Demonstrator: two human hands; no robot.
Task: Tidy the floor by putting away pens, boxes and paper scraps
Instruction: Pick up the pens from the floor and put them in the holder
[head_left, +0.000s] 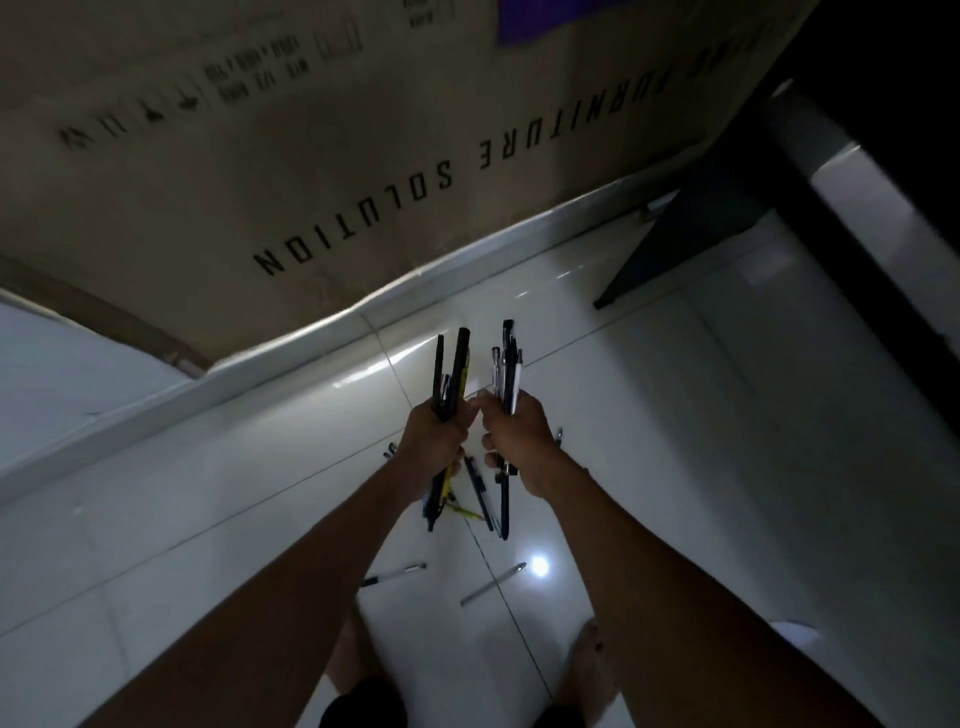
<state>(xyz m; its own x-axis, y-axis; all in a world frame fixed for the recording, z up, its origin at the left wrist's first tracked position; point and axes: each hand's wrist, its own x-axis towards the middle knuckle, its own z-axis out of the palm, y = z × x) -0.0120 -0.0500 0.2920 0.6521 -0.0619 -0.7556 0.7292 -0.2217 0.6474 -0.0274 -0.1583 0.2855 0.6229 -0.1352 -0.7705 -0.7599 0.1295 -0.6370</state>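
My left hand grips a bundle of dark pens that stick up and down out of the fist. Close beside it, my right hand grips a second bundle of black and white pens. Both hands are held above the white tiled floor. Below them, a few pens lie loose on the tiles, one of them yellow. Nearer my feet lie two white pens, one left and one right.
A large cardboard box printed "FURNITURE SOLUTION" leans against the wall ahead. A dark furniture leg stands on the floor at the right. A white paper scrap peeks out beside my right arm. My bare feet are at the bottom.
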